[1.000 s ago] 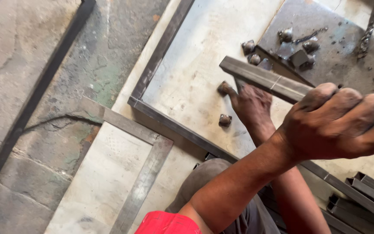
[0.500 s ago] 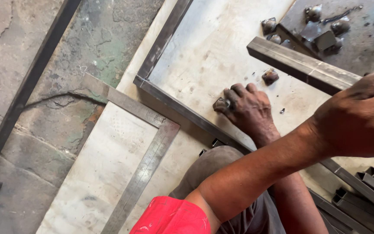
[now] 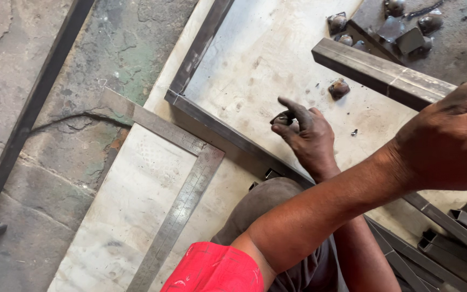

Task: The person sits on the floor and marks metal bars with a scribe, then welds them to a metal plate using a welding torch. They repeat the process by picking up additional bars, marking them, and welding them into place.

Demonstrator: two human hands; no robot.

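Observation:
My left hand (image 3: 449,138) reaches across from the red sleeve and is closed over the near end of a grey square steel tube (image 3: 374,73) that lies slanted on the pale sheet (image 3: 266,59). My right hand (image 3: 309,138) hovers just above the sheet in the middle, thumb and fingers pinched on a small dark metal piece (image 3: 281,119). A rusty metal lump (image 3: 339,88) lies on the sheet between my right hand and the tube.
An L-shaped steel square (image 3: 190,178) lies at the lower left. A dark steel frame corner (image 3: 217,127) borders the sheet. More lumps (image 3: 336,22) and a dark plate (image 3: 455,48) sit at the top right, cut tubes (image 3: 460,227) at the lower right, a long bar (image 3: 33,108) on the left.
My right hand has lifted off the sheet and now pinches the small piece. The tube and my left hand sit farther right in view.

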